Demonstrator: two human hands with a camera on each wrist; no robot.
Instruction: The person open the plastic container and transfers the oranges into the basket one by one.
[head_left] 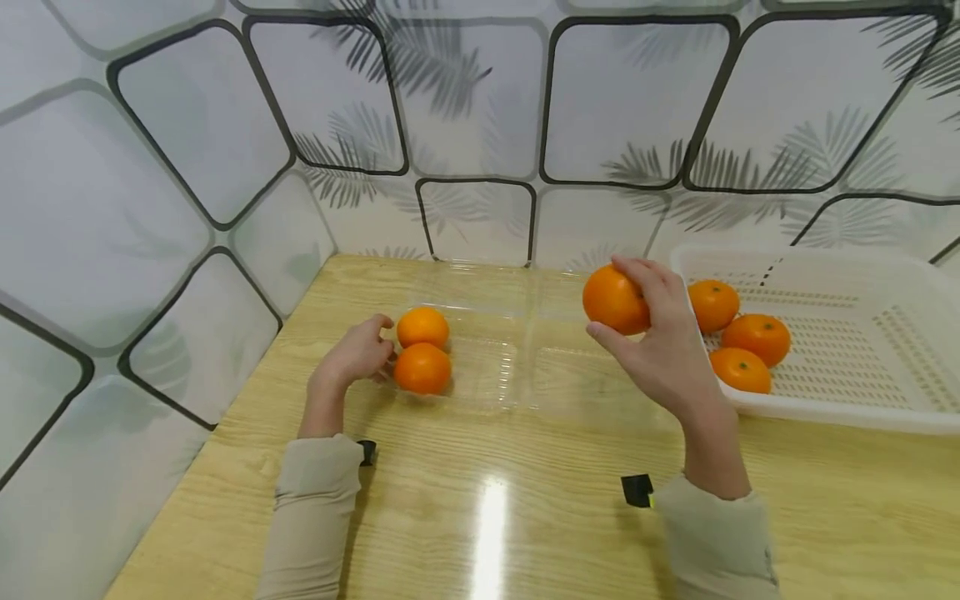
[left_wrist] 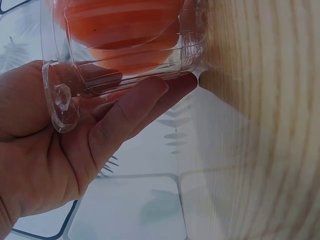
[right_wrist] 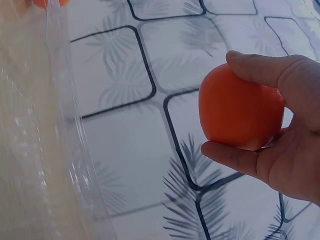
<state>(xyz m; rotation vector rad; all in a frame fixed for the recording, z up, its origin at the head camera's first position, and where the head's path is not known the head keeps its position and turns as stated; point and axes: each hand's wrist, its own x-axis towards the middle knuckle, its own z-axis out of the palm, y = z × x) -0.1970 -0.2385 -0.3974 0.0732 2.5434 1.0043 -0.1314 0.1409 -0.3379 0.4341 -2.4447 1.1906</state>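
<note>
My right hand (head_left: 663,337) holds a mandarin orange (head_left: 615,300) between thumb and fingers, raised over the right part of a clear plastic container (head_left: 517,350). In the right wrist view the same fruit (right_wrist: 240,107) is pinched by thumb and fingers, its underside bare. Two more mandarins, a far one (head_left: 423,327) and a near one (head_left: 423,368), sit together at the container's left end. My left hand (head_left: 360,350) grips that end. In the left wrist view, fingers (left_wrist: 132,107) lie along the outer wall, and the thumb shows through the clear plastic.
A white perforated plastic basket (head_left: 862,333) stands on the right, with three mandarins (head_left: 756,337) at its left side. The wooden table (head_left: 420,517) ends at a patterned wall (head_left: 480,125) behind and on the left.
</note>
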